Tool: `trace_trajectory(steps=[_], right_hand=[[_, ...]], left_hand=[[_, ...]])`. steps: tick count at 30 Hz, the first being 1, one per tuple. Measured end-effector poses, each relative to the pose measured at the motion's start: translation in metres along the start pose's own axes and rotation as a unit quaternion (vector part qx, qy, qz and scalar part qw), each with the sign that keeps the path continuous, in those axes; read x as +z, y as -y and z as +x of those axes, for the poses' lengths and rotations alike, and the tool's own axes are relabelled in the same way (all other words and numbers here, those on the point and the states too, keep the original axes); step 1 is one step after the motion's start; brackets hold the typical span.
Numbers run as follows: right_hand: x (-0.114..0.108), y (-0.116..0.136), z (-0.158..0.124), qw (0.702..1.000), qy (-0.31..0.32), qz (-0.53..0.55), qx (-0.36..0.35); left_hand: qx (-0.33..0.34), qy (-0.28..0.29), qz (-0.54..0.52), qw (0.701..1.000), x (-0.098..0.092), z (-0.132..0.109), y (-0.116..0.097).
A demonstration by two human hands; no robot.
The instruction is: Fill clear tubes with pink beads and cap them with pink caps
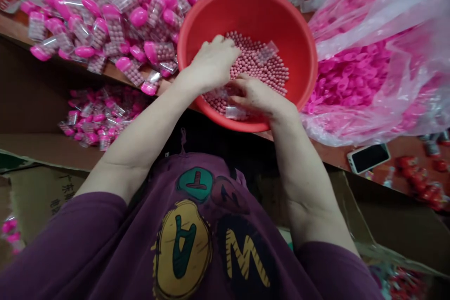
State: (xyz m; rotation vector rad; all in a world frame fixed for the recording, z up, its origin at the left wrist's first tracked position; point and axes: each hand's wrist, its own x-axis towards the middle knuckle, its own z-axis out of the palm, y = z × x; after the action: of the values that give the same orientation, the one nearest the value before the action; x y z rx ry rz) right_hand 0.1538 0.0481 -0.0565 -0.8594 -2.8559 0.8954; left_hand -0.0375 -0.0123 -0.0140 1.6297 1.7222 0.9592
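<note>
Going left to right around the red plastic basin (246, 4): on its far left sits a big heap of clear tubes (119, 28) filled with beads and capped in hot pink, with a smaller heap of the same (98, 117) lower down, off the basin's lower left. A cardboard box (42, 197) is below that.

In the basin, the left hand (213, 63) is cupped over the pink beads (262, 70), fingers curled down. The fingertips are buried, so I can't tell if they're gripping anything. Right beside it, the right hand (258, 96) has its fingers bent around an empty clear tube (225, 92) — looks like a pinch, but it's hard to tell. Another clear tube (266, 52) lies on the beads.

Just right of the basin is a plastic bag of pink caps (351, 79), with a phone (368, 158) below it and red bits (418, 180) further right.
</note>
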Motion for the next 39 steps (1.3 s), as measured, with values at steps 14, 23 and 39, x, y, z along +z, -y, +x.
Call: trace_trajectory(steps=[14,23,39], right_hand=[[-0.016,0.000,-0.010,0.969,-0.236,0.031,0.059],[-0.012,0.008,-0.002,0.957,-0.274,0.091,0.036],[-0.016,0.016,0.003,0.956,-0.285,0.071,-0.024]], left_hand=[[0.082,0.036,0.081,0.993,0.010,-0.002,0.024],[0.120,0.034,0.034,0.992,0.006,-0.004,0.005],[-0.076,0.167,-0.344,0.921,-0.011,0.002,-0.003]])
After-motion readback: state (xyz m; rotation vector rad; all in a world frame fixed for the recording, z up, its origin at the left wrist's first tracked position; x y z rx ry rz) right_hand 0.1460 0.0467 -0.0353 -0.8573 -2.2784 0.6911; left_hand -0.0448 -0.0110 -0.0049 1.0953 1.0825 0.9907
